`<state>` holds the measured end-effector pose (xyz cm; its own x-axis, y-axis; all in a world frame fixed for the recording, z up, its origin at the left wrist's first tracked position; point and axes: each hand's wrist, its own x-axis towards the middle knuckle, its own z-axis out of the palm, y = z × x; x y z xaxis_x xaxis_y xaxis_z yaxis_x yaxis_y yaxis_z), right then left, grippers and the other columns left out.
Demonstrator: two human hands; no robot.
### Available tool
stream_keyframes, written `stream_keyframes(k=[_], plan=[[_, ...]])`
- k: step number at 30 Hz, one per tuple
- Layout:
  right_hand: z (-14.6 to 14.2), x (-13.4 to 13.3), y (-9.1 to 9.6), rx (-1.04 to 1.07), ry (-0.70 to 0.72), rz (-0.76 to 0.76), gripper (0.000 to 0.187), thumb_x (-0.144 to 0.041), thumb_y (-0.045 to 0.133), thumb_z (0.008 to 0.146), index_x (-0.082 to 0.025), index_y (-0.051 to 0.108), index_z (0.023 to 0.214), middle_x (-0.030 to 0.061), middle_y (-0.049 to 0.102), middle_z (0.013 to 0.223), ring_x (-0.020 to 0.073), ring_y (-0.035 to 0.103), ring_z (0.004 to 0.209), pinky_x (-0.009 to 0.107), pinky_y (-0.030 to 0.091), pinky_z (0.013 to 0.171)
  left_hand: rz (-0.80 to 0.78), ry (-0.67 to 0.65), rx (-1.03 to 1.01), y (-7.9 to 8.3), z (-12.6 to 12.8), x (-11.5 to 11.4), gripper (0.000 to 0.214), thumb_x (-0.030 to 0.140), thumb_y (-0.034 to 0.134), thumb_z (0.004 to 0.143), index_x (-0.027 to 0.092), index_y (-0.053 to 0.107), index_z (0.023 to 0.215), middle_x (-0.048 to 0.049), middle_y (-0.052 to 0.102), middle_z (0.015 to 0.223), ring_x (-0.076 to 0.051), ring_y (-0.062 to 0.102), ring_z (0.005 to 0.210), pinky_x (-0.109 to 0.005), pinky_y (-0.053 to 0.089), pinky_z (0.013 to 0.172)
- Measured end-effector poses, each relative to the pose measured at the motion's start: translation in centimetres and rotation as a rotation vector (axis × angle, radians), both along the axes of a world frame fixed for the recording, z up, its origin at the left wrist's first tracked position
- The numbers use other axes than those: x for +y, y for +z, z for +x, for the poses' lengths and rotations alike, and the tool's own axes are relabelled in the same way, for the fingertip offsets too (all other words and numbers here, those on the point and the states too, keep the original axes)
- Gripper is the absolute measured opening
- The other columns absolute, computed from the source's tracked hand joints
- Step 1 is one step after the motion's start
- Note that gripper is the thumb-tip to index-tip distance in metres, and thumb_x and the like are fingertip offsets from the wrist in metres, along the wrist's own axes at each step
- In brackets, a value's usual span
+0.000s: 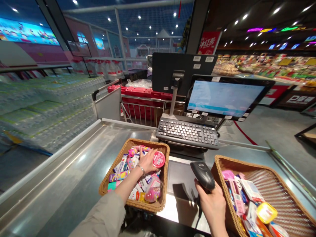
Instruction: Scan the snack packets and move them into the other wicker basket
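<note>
1. left hand (148, 161) reaches into the left basket (110, 177); fingers curled around a round pink tub (158, 159), held at the basket's far right corner, just above the other goods.
2. left wrist carries a thin bracelet (142, 169); beige sleeve (103, 217) covers the forearm.
3. left basket is wicker, packed with small packets and sweets (124, 172), mostly pink, purple and white; a pink bagged item (151, 194) lies at its near right side.
4. right hand (212, 204) is closed around the handle of a black scanner (203, 174); scanner head tilts up and away, over the dark scan plate (179, 177) between the two baskets.
5. right basket (278, 194), also wicker, holds boxes and a yellow pack (266, 212) heaped on its left side; its right side is bare weave.
6. both baskets sit on a steel counter (74, 171).
7. behind the plate: keyboard (187, 131), lit screen (224, 97) tilted toward the person.
8. far left: stacked bottled water (44, 108).
</note>
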<state>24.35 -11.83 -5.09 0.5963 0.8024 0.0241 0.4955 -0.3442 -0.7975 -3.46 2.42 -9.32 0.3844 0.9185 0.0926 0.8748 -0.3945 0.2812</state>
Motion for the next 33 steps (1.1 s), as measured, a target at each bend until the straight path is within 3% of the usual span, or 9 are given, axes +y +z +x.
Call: stream_keyframes(k=[5, 9, 16, 24, 33], plan=[[-0.1, 0.0, -0.2, -0.037, 0.045, 0.083, 0.056, -0.061, 0.063, 0.065, -0.016, 0.074, 0.096, 0.0161, 0.059, 0.129, 0.0339, 0.057, 0.115, 0.045, 0.04, 0.103, 0.125, 0.044, 0.017, 2.5, 0.2, -1.3, 0.096, 0.051, 0.075, 0.068, 0.02, 0.03, 0.147, -0.0187, 0.048, 0.145, -0.037, 0.041, 0.137, -0.069, -0.011, 0.113], [-0.2, -0.1, -0.5, -0.17, 0.102, 0.199, 0.052, -0.059, 0.061, 0.07, -0.016, 0.073, 0.096, 0.0177, 0.06, 0.129, 0.0337, 0.054, 0.119, 0.049, 0.037, 0.106, 0.266, 0.077, 0.045, 4.4, 0.8, -2.2, 0.094, 0.05, 0.073, 0.071, 0.018, 0.029, 0.147, -0.0181, 0.051, 0.143, -0.036, 0.042, 0.136, -0.068, -0.019, 0.111], [-0.7, -0.2, 0.2, -0.344, 0.157, 0.365, 0.038, -0.048, 0.058, 0.074, -0.017, 0.071, 0.091, 0.0156, 0.065, 0.119, 0.0319, 0.054, 0.12, 0.052, 0.036, 0.105, 0.398, 0.067, 0.03, 6.6, 2.6, -3.0, 0.086, 0.045, 0.069, 0.076, 0.016, 0.031, 0.148, -0.0177, 0.053, 0.141, -0.035, 0.042, 0.137, -0.067, -0.018, 0.112], [-0.1, -0.6, 0.9, -0.535, 0.209, 0.506, 0.02, -0.033, 0.06, 0.073, -0.021, 0.067, 0.087, 0.0081, 0.072, 0.104, 0.0339, 0.055, 0.118, 0.052, 0.035, 0.099, 0.559, -0.029, 0.014, 7.6, 5.3, -2.7, 0.084, 0.045, 0.069, 0.076, 0.015, 0.036, 0.147, -0.0187, 0.058, 0.135, -0.036, 0.048, 0.132, -0.069, -0.008, 0.114], [0.6, -1.6, 1.6, -0.657, 0.186, 0.498, 0.022, -0.025, 0.06, 0.072, -0.023, 0.066, 0.093, 0.004, 0.072, 0.107, 0.0316, 0.053, 0.122, 0.053, 0.028, 0.104, 0.595, -0.122, -0.041, 8.2, 8.6, -2.4, 0.08, 0.048, 0.064, 0.082, 0.016, 0.033, 0.148, -0.0165, 0.057, 0.138, -0.031, 0.046, 0.134, -0.061, -0.015, 0.116]])
